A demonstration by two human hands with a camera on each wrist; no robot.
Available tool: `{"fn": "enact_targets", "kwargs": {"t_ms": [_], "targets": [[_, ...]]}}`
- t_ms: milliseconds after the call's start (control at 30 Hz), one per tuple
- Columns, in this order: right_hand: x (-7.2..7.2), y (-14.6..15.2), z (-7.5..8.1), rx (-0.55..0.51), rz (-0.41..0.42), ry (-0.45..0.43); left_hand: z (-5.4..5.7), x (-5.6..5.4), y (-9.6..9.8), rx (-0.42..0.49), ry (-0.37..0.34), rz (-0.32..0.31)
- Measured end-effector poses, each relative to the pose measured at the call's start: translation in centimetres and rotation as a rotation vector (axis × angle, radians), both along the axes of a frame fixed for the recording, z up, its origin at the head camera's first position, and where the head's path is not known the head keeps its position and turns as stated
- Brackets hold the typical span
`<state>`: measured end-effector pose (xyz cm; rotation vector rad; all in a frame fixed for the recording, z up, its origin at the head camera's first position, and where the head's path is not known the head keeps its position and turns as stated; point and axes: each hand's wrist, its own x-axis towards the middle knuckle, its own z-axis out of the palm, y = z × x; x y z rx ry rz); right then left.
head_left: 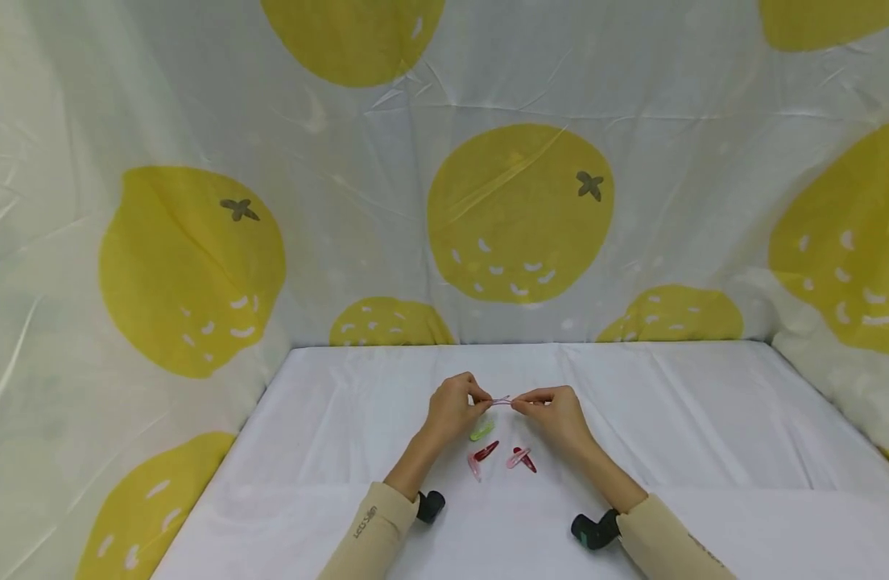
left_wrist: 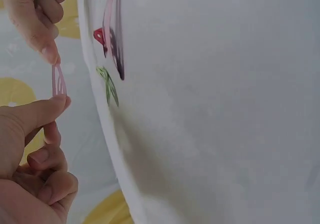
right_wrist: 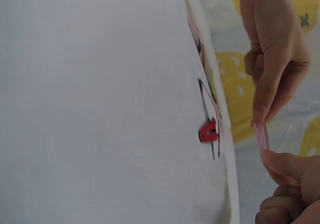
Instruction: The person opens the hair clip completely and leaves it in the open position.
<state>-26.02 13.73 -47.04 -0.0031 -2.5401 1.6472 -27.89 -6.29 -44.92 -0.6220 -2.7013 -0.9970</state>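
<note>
Where the beige sleeves (head_left: 379, 524) end: a black device (head_left: 597, 532) sits at each wrist, partly covered by the cuff.
Crossed red clip (head_left: 531, 466): on the white cloth (head_left: 510, 532), lying across the crossed pink clip (head_left: 518, 458), on the near side of the hands.
Angled pink clip (head_left: 475, 468): left of that pair, one end seemingly touching the angled red clip (head_left: 487, 450), so the two make a bent line.
Green clip (head_left: 481, 431): farther on, the loose clip nearest the left hand.
Left hand (head_left: 450, 409): thumb and forefinger pinch one end of the held pink clip (head_left: 501, 400).
Right hand (head_left: 558, 415): pinches its opposite end.
Held pink clip: directly between the fingertips, beyond the loose ones, long axis running from hand to hand, roughly parallel to the cloth's far edge; neither hand is nearer, both touch it. It looks raised off the cloth.
Under the fingertips: both ends hidden; whether the clip is sprung or flat, I cannot tell. The right wrist view shows loose clips edge-on, some cut off by the cloth's rim.
Lemon-print curtain (head_left: 520, 213): behind everything, cropped at the top and sides.
</note>
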Motion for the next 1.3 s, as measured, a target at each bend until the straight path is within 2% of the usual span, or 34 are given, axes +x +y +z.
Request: {"fn": "enact_targets", "kwargs": {"t_ms": [200,300,467,633,800,1000,1167,1300], "targets": [[-3.6,0.3,-0.5,0.008,-0.028,-0.028,-0.5,-3.7,1.0,0.029,-0.112,0.060],[-4.9,0.4,-0.7,0.013,-0.039,-0.029,-0.5,-5.2,1.4,0.017,-0.162,0.075],[-6.5,0.3,-1.1,0.041,-0.069,-0.014,-0.5,-6.8,1.7,0.007,-0.206,0.101],[-7.3,0.1,-1.6,0.078,-0.069,-0.023,-1.1,-7.5,1.6,0.009,-0.237,0.129],[-7.5,-0.1,-1.8,0.087,-0.075,-0.016,-1.4,-7.8,1.5,0.035,-0.244,0.147],[-7.0,0.2,-1.6,0.105,-0.056,-0.022,-1.3,-7.4,0.8,0.018,-0.247,0.151],[-5.7,1.5,-1.2,0.106,0.014,-0.064,-0.4,-5.3,-1.2,0.015,-0.319,0.161],[-3.8,2.8,-0.6,0.124,0.085,-0.084,-0.1,-3.0,-2.8,0.003,-0.374,0.084]]}}
